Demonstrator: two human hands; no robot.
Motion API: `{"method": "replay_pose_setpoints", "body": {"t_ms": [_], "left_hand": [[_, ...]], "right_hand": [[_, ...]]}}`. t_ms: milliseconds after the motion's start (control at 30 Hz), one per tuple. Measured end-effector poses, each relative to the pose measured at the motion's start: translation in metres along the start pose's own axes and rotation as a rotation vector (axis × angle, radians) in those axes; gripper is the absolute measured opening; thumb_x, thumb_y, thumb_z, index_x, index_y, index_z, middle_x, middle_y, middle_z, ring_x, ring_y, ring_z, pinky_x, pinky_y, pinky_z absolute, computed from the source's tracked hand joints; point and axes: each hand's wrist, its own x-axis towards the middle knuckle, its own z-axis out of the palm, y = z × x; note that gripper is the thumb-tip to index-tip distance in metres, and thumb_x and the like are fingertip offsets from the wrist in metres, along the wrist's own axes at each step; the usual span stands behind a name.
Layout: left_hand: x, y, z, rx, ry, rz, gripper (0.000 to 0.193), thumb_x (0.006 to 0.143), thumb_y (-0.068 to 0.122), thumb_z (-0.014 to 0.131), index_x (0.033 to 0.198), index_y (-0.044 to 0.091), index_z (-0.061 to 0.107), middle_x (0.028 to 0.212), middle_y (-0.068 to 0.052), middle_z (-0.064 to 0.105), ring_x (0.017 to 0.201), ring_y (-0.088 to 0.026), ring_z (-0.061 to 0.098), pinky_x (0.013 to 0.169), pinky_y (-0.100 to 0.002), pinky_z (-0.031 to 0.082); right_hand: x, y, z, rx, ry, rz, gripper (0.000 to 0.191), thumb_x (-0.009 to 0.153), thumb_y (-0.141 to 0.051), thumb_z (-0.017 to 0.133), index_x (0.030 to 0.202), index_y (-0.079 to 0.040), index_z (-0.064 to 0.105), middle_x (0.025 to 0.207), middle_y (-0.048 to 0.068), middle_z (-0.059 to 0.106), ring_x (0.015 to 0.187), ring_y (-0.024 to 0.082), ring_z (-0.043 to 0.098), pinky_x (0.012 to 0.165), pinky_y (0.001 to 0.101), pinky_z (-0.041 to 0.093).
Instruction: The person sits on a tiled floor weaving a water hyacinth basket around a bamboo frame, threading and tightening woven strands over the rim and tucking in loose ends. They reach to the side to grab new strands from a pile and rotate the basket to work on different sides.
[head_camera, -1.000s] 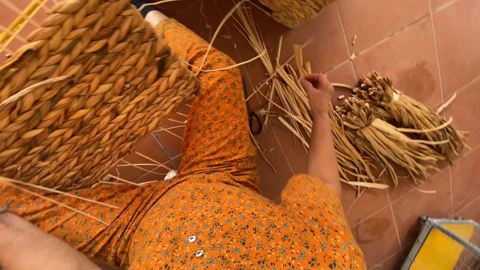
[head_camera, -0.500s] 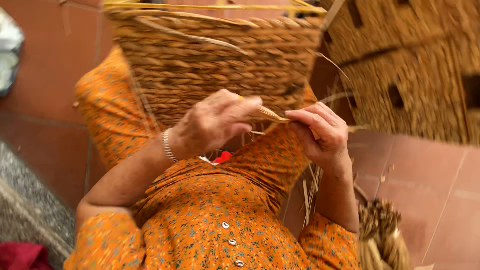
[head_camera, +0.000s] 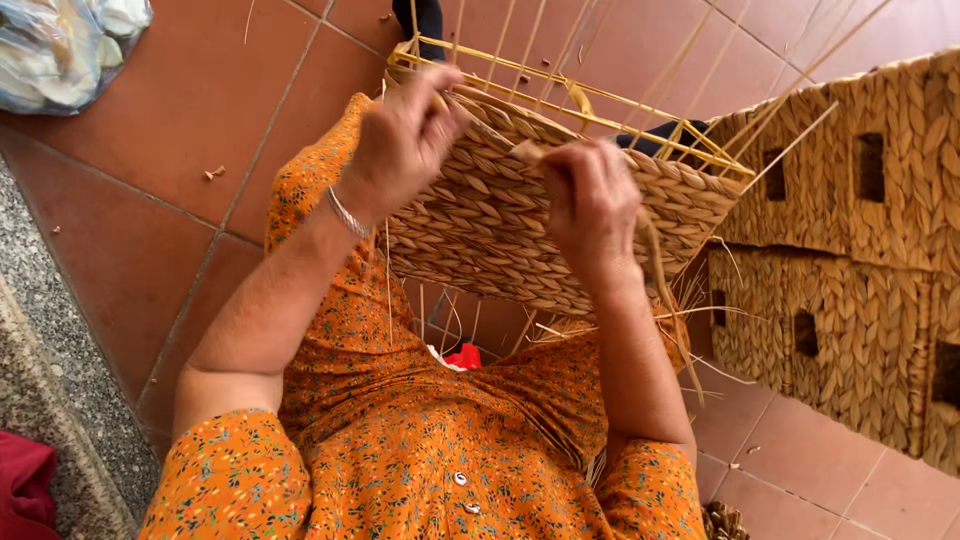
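A half-woven straw basket (head_camera: 500, 215) on a yellow wire frame (head_camera: 600, 105) rests on my lap, over an orange flowered dress. My left hand (head_camera: 400, 140), with a silver bracelet at the wrist, grips the woven top edge near the frame's left corner. My right hand (head_camera: 590, 200) pinches a flat straw strand (head_camera: 665, 290) against the weave in the middle of the basket; the strand trails down past my forearm. Loose thin straws stick out from under the basket.
Finished woven baskets (head_camera: 850, 250) with square holes are stacked at the right. A clear plastic bag (head_camera: 65, 50) lies at the top left on red floor tiles. A grey stone step (head_camera: 50, 400) and red cloth (head_camera: 20, 490) are at the left. A straw bundle (head_camera: 725, 522) peeks out at the bottom.
The view has swung from the straw bundles on the floor back to the basket. Both hands now work higher on the basket's upper edge, the right one holding a fresh strand.
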Motion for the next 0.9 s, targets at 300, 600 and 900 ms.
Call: {"method": "replay_pose_setpoints", "body": {"t_ms": [300,600,900], "left_hand": [[0.028,-0.050,-0.004,0.136,-0.006,0.256,0.022,0.093,0.000,0.079,0.103,0.002,0.061,0.099,-0.011,0.065,0.093,-0.027,0.068,0.082,-0.038,0.058],[0.013,-0.049,-0.013,0.230,0.005,0.463,0.017,0.096,-0.004,0.074,0.101,0.000,0.059,0.123,-0.015,0.064,0.097,-0.022,0.070,0.082,-0.035,0.064],[0.014,-0.054,-0.004,0.303,-0.083,0.381,0.015,0.099,-0.002,0.071,0.099,0.003,0.057,0.094,-0.010,0.063,0.091,-0.026,0.067,0.072,-0.038,0.059]], "right_hand": [[0.058,0.010,0.050,0.217,-0.074,0.283,0.013,0.102,-0.010,0.074,0.103,-0.005,0.063,0.100,0.006,0.061,0.088,0.020,0.066,0.076,0.0345,0.058],[0.060,0.010,0.083,-0.033,-0.097,0.102,0.016,0.098,-0.021,0.079,0.095,-0.011,0.067,0.099,0.002,0.064,0.100,0.025,0.053,0.088,0.0425,0.043],[0.065,0.013,0.093,-0.246,-0.114,0.048,0.029,0.091,-0.031,0.085,0.086,-0.015,0.062,0.085,0.001,0.061,0.090,0.024,0.052,0.082,0.0432,0.036]]}}
